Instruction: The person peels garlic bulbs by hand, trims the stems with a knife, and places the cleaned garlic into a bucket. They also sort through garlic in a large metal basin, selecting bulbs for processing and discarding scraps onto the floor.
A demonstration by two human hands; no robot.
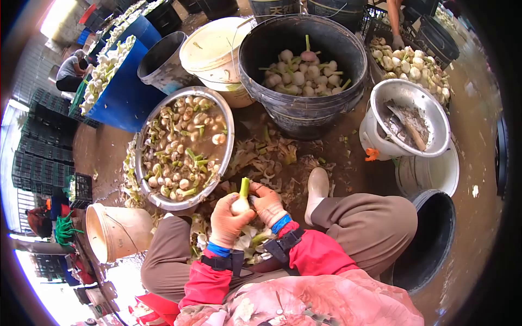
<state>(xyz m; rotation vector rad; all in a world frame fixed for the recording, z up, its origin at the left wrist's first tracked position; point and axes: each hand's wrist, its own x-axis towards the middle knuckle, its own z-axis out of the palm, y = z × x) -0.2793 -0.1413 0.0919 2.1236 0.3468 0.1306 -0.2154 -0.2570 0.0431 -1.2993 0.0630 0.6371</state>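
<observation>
A white garlic bulb [240, 205] with a short green stem is held upright over my lap. My left hand [227, 221], in a tan-orange glove, is closed round the bulb's near side. On the other side, my right hand [267, 204], gloved the same way, has its fingers curled against the bulb. A small dark bit shows between the right fingers, but what it belongs to is hidden. Below my hands lie pale peelings and leaves [251, 244]. Just ahead stands a wide metal basin [229, 140] of muddy water with garlic bulbs and trimmings floating in it.
Ahead, a large black bucket [255, 103] contains cleaned garlic. To the right are a metal bowl [443, 127] on a white bucket and a black tub [435, 239]. Another person's hand [398, 42] reaches into a garlic pile [408, 65]. A cream bucket [128, 231] lies left.
</observation>
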